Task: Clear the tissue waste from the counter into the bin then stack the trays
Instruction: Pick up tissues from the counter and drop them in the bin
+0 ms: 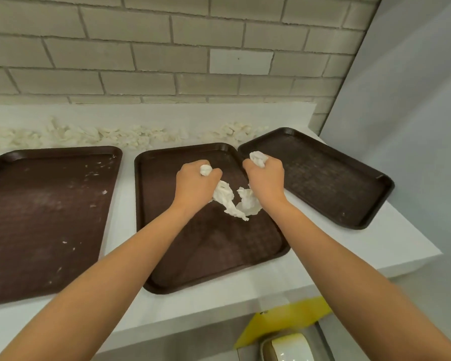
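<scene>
Head view: nearest, a yellow-edged container (284,324) sits below the counter (126,204) edge. Over the middle tray (214,251), the left hand (197,186) and right hand (266,178) each clench crumpled tissue (223,195). A left tray (44,217) and right tray (323,178) flank it. Tissue scraps (89,135) line the counter's back edge.

head-worn view, downward, close over counter (349,261)

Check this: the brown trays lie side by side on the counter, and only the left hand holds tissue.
Wrong on the hands: the head view shows the right hand gripping tissue too, like the left hand. The trays do lie side by side.
</scene>
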Demonstrator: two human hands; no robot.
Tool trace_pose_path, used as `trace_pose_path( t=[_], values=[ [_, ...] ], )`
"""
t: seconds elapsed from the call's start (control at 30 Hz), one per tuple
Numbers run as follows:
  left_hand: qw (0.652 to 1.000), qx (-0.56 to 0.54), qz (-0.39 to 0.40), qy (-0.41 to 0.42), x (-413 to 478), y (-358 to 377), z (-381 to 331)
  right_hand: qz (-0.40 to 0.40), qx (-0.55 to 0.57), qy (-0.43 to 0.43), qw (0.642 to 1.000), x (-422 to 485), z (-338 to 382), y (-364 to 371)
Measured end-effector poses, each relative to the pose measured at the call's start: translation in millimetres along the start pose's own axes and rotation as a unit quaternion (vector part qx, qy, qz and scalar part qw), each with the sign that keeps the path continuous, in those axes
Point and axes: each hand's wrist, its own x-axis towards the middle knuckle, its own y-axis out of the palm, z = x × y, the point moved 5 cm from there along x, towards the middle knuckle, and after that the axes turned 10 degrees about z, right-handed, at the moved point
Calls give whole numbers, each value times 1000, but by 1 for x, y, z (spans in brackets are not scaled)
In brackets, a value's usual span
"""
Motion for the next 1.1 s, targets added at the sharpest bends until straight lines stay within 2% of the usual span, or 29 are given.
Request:
trace_pose_path(
  t=[0.37,0.8,1.1],
  values=[
    [998,-52,23,-15,-77,89,-32,-2,3,17,1000,-68,-26,-116],
    [997,-9,41,-63,-200,232,-27,87,2,24,996,-163,-128,-231],
    [984,-24,89,-151,-246,283,28,67,6,150,986,-210,-229,-243]
  ],
)
